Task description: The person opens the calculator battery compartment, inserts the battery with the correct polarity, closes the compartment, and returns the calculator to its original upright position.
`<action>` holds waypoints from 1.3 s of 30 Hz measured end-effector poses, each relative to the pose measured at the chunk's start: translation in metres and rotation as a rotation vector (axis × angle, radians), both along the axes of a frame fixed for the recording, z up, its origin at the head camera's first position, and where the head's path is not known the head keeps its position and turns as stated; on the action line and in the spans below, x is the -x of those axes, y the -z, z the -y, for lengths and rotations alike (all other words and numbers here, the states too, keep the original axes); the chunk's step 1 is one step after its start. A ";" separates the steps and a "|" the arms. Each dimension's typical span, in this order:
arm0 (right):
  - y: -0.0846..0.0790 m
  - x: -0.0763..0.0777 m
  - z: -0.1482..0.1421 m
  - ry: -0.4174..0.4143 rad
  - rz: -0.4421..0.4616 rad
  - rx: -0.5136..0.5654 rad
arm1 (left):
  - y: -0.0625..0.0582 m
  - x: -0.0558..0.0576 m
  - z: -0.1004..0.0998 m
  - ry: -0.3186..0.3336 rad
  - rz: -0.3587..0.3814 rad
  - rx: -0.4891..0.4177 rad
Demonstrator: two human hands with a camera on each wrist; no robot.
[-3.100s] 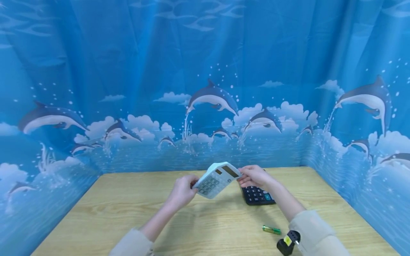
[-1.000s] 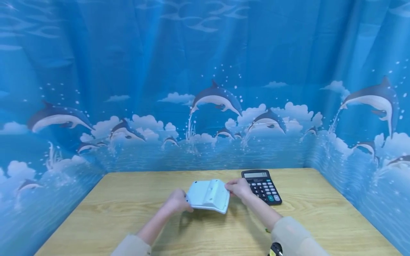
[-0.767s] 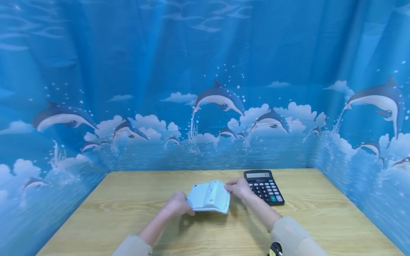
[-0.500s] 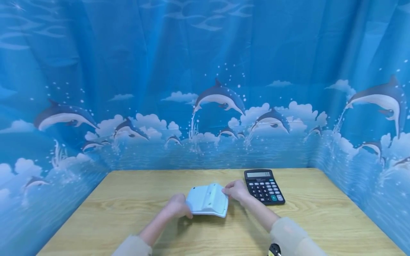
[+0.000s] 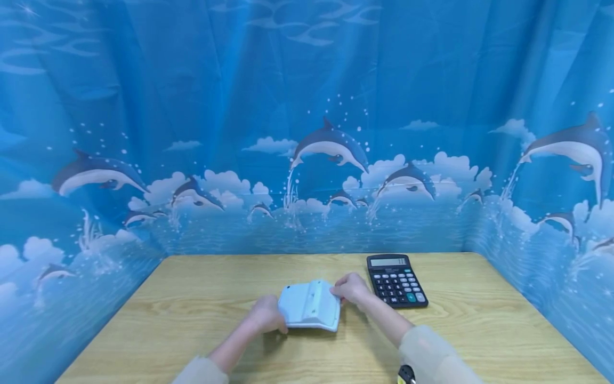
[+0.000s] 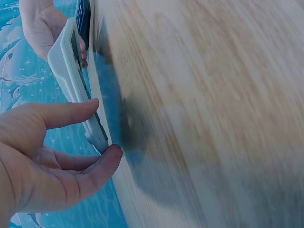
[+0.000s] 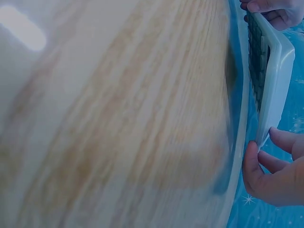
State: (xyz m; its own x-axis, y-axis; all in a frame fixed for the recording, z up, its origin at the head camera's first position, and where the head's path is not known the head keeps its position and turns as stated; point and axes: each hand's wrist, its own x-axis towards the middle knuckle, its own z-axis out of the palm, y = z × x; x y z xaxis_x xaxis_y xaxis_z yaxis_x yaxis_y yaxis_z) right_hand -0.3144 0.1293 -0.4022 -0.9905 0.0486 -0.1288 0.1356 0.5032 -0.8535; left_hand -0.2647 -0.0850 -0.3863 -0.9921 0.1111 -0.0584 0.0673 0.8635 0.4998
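Note:
A pale blue calculator (image 5: 308, 304) is turned back side up, low over the wooden table, a shadow under its near edge. My left hand (image 5: 268, 314) pinches its left edge; in the left wrist view, that hand's thumb and fingers (image 6: 105, 164) lie on opposite faces of the calculator (image 6: 66, 69). At the opposite edge, my right hand (image 5: 354, 289) pinches a corner between thumb and fingers. The right wrist view shows the keys of the calculator (image 7: 275, 85) facing the table, with the right hand (image 7: 278, 173) at its lower end and the left hand (image 7: 275, 10) at the other.
A black calculator (image 5: 397, 282) lies face up on the table (image 5: 192, 304), just right of my right hand. A small black and yellow device (image 5: 406, 374) sits at the right sleeve. A blue dolphin-print curtain (image 5: 249, 133) stands behind the table and along its sides.
The pale blue calculator has turned from keys facing me to back up, and come lower. My right hand has shifted left, uncovering the black calculator; a green battery has gone from view.

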 end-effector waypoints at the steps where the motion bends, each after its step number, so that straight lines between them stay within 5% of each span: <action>1: 0.001 0.000 0.000 -0.001 -0.001 0.001 | 0.001 0.000 0.000 -0.002 0.002 0.002; 23: 0.009 0.003 0.002 -0.030 0.041 -0.060 | 0.007 -0.005 -0.006 -0.009 0.059 0.057; 39: 0.007 0.003 0.005 -0.044 0.025 -0.109 | 0.009 -0.010 -0.009 0.025 -0.001 0.118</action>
